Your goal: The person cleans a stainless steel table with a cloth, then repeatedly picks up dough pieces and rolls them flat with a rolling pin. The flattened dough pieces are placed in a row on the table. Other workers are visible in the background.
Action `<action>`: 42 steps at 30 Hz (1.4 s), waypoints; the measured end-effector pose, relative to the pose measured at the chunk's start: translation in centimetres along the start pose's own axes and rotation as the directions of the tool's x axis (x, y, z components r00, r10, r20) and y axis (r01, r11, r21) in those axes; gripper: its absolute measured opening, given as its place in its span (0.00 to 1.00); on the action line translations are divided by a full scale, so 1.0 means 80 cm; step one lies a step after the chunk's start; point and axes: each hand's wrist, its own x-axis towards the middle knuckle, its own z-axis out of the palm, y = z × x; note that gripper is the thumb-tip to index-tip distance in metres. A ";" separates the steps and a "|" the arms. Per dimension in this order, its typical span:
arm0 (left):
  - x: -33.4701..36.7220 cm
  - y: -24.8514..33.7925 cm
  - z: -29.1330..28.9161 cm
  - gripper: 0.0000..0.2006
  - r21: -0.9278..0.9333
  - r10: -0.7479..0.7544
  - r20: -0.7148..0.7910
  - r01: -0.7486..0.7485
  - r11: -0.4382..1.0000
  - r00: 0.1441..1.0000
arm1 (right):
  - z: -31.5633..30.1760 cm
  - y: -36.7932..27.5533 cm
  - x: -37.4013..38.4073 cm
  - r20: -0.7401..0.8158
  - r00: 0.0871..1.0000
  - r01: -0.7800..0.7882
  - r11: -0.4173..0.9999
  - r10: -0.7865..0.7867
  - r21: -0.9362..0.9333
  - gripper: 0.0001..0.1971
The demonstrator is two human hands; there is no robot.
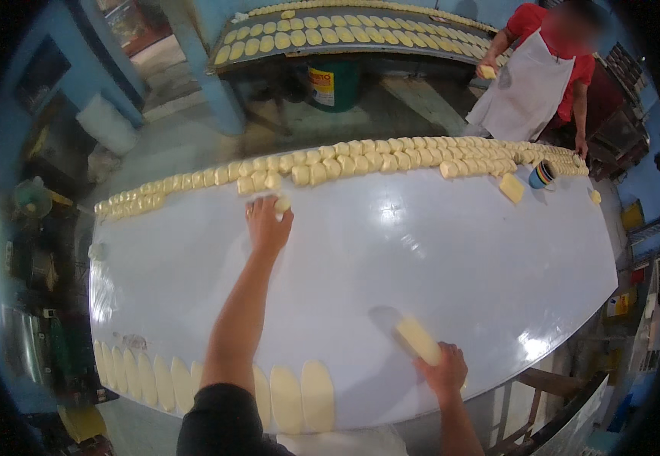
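Note:
My left hand [268,222] reaches to the far side of the white table, its fingers closed round a small piece of dough [283,204]. Just beyond it, rounded pieces of dough [360,163] sit packed in long rows along the far edge. My right hand [445,370] is closed on one end of a short, thick, pale yellow rolling pin [418,340], tilted over the near right part of the table. Flattened oval dough pieces [318,397] lie side by side along the near left edge, partly hidden by my left forearm.
Across the far right corner stands a person [531,83] in a red shirt and white apron, holding a pale piece. Stacked cups [542,175] and a yellow block [511,188] rest near the dough rows. Behind, another table [307,52] carries rows of flat dough above a green bucket [335,85].

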 end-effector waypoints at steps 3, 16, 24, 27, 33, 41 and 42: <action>-0.117 0.029 -0.059 0.17 -0.223 -0.157 0.099 0.176 0.959 0.983 | 0.005 0.007 -0.003 0.001 0.999 0.033 0.999 -0.033 -0.035 0.35; -0.424 0.175 -0.152 0.26 0.183 -0.194 0.664 0.095 0.979 0.723 | -0.008 0.038 -0.038 0.106 0.944 0.319 0.947 -0.314 -0.033 0.34; -0.481 0.223 -0.100 0.36 0.097 0.244 0.506 -0.336 0.937 0.827 | -0.011 0.057 -0.059 0.083 0.938 0.336 0.942 -0.336 0.013 0.36; -0.502 0.199 -0.089 0.37 -0.232 0.285 0.456 -0.196 0.953 0.843 | -0.007 0.060 -0.055 0.139 0.866 0.482 0.876 -0.480 0.018 0.37; -0.528 0.144 -0.119 0.21 -0.804 -0.209 0.398 0.450 0.390 0.893 | 0.028 0.010 -0.076 0.204 0.572 0.808 0.589 -0.794 0.028 0.34; -0.455 0.123 -0.080 0.16 -0.072 0.026 0.253 -0.008 0.997 0.967 | 0.022 -0.081 -0.027 0.236 0.636 0.762 0.647 -0.735 -0.038 0.39; -0.430 0.121 -0.071 0.16 -0.073 0.021 0.215 -0.005 0.997 0.976 | 0.029 -0.090 -0.001 0.191 0.664 0.743 0.668 -0.723 -0.051 0.40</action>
